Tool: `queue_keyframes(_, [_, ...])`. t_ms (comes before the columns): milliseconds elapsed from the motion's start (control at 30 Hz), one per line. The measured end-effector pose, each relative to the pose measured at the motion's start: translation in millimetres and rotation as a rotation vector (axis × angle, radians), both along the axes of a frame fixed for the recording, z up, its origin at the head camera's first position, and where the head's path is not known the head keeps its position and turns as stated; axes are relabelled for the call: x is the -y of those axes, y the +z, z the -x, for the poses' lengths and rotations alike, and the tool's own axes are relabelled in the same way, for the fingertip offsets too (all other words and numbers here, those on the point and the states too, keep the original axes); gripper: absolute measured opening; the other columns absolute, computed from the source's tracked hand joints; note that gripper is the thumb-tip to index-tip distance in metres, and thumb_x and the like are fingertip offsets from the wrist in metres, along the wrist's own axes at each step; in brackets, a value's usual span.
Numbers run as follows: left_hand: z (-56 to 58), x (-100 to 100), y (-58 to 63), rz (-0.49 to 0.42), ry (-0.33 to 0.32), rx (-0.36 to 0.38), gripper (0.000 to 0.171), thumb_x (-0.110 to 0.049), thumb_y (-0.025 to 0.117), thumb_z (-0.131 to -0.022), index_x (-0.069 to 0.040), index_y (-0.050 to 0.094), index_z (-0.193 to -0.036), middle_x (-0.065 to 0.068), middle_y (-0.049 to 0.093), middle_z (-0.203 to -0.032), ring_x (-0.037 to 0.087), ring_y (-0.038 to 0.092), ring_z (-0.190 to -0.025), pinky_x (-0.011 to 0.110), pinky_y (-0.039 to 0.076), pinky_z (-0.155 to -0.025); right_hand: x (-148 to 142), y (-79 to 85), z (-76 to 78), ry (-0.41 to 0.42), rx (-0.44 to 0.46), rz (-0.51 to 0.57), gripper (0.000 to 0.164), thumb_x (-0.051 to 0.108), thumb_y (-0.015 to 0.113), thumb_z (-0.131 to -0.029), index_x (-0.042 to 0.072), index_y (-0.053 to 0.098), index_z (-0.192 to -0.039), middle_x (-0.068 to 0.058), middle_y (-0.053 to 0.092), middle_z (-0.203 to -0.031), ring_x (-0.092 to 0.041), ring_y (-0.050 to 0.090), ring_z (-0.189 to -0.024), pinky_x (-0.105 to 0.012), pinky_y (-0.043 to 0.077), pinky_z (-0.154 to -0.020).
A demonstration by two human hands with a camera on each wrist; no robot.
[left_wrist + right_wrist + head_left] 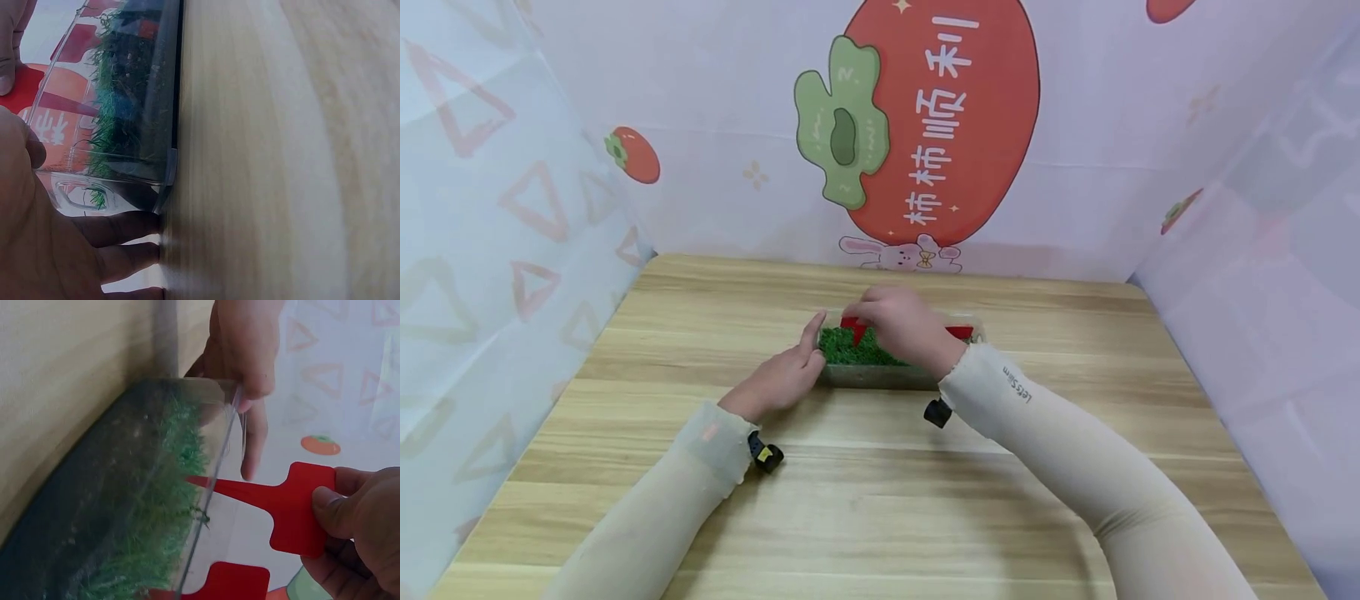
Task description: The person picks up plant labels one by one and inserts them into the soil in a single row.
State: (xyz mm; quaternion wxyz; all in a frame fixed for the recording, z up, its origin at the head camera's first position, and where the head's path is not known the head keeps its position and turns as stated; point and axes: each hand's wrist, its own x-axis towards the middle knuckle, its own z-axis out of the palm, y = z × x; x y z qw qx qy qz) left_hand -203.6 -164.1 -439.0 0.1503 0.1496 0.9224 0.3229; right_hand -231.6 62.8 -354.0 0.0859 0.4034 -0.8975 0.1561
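Note:
A clear plastic box (880,378) with dark soil and green grass (842,348) stands on the table. At its left end, my left hand (781,377) holds the corner, thumb at the rim and fingers against the outside. My right hand (906,323) pinches the broad head of a red T-shaped plant label (295,509) above the box. The label's pointed tip reaches over the rim to the grass; how deep it sits is unclear. Another red plant label (234,582) stands in the grass, and red also shows at the right end (960,332), partly hidden by my right hand.
The wooden table (850,500) extends around the box on every side. Behind it hangs a white backdrop (715,208) printed with a large persimmon (1000,125). Each wrist wears a small black camera, with the left camera (767,457) close above the tabletop.

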Motion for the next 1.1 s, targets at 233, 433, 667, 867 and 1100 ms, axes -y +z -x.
queue_keyframes(233, [1.8,0.7,-0.6,0.002,-0.006,-0.011,0.063,-0.039,0.018,-0.107,-0.033,-0.018,-0.159,0.023,0.040,-0.155,0.031,0.059,-0.112,0.051,0.044,-0.098,5.9,-4.5,1.2,-0.019,0.017,-0.035,0.035,0.004,0.076,-0.086,0.016,0.076,-0.118,0.000,0.073,-0.102,-0.014,0.066,-0.090,-0.026,0.057,-0.085])
queue_keyframes(433, [0.1,-1.0,1.5,-0.001,-0.015,0.001,0.064,-0.038,0.020,-0.108,-0.032,-0.018,-0.159,0.025,0.041,-0.153,0.034,0.059,-0.116,0.053,0.044,-0.099,8.0,-13.4,4.3,-0.048,0.070,-0.069,0.037,0.006,0.077,-0.086,0.018,0.075,-0.121,0.001,0.073,-0.104,-0.012,0.065,-0.090,-0.024,0.056,-0.086])
queue_keyframes(667, [0.9,-1.8,-0.1,0.012,-0.011,-0.009,0.063,-0.038,0.019,-0.108,-0.034,-0.019,-0.159,0.025,0.046,-0.150,0.029,0.061,-0.102,0.049,0.045,-0.093,9.8,-20.8,8.4,-0.036,0.064,-0.061,0.036,0.006,0.076,-0.087,0.018,0.075,-0.121,0.001,0.074,-0.104,-0.011,0.066,-0.091,-0.024,0.056,-0.088])
queue_keyframes(867, [1.5,-1.3,-0.4,0.012,-0.012,-0.012,0.064,-0.038,0.019,-0.107,-0.033,-0.018,-0.159,0.024,0.049,-0.147,0.028,0.060,-0.101,0.049,0.044,-0.093,12.7,-20.6,8.0,-0.016,0.051,-0.070,0.035,0.005,0.073,-0.089,0.017,0.075,-0.122,0.000,0.075,-0.105,-0.012,0.067,-0.093,-0.025,0.055,-0.090])
queue_keyframes(1100, [1.4,-1.1,-1.0,0.017,-0.017,-0.021,0.064,-0.037,0.019,-0.107,-0.034,-0.019,-0.158,0.025,0.053,-0.142,0.028,0.061,-0.099,0.047,0.044,-0.089,12.6,-17.9,7.3,-0.017,0.080,-0.091,0.039,0.007,0.075,-0.089,0.017,0.072,-0.126,0.000,0.072,-0.107,-0.012,0.065,-0.093,-0.025,0.056,-0.089])
